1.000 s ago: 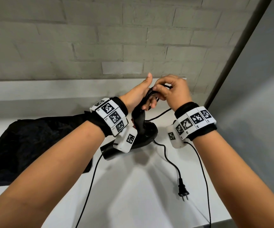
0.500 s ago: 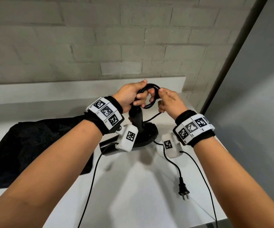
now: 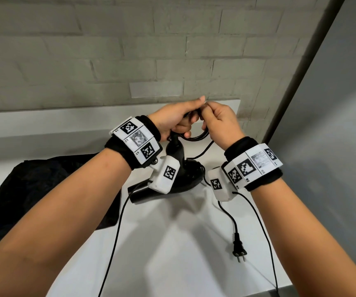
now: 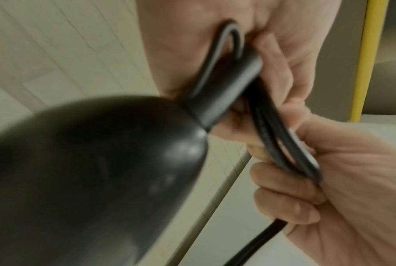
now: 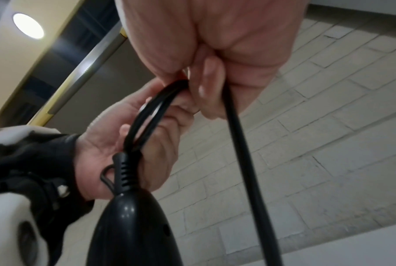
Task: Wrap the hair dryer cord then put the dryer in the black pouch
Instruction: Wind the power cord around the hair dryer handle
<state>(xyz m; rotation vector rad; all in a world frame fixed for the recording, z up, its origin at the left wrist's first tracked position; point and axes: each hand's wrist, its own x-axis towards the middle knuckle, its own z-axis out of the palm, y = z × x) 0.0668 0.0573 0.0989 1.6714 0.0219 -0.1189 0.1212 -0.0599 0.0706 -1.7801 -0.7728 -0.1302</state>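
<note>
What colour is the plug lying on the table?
Black, like its cord; the plug shows best in the head view.

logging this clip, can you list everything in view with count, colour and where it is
hair dryer: one, black, body on the white table, handle up between the hands
cord: one, black, coiled in loops at the handle top, the rest trailing over the table
plug: one, black, lying on the table near the front right
pouch: one, black, crumpled on the table's left side
table: one, white, against the wall
brick wall: one, grey, behind the table
wrist bands with marker tags: two, black and white, one on each wrist
left hand: holds the cord loops at the handle top
right hand: pinches the cord beside the left hand
</note>
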